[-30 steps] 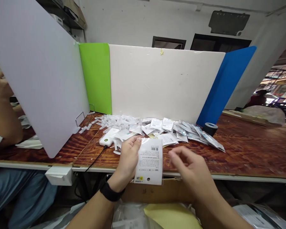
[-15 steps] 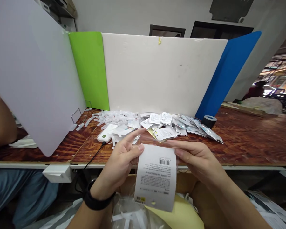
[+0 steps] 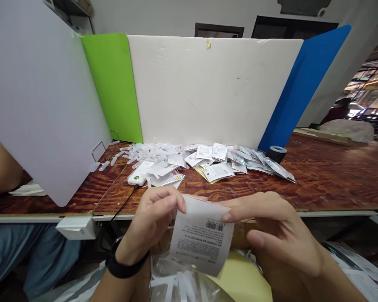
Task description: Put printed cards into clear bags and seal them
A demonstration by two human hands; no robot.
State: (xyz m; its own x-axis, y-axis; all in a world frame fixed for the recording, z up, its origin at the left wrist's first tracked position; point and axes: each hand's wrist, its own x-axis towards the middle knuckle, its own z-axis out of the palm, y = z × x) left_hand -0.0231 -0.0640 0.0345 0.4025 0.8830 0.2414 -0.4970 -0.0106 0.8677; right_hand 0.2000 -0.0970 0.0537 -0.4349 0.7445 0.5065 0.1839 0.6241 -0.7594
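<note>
A white printed card with a barcode, apparently in a clear plastic sleeve, is tilted in front of me below the table edge. My left hand, with a black band on its wrist, pinches the top left corner. The fingers of my right hand lie along the top right edge; its thumb hangs apart, lower down. Under the card is a clear plastic bag holding white strips. Yellow paper lies beside that bag.
On the wooden table are a heap of small white plastic pieces, a pile of packets, a white device with a cable, and a tape roll. Panels stand behind. Another person's arm shows at left.
The card has come slightly down and left. My right thumb has moved off it, while the clear flap above the card no longer stands up. My left fingers have curled in.
</note>
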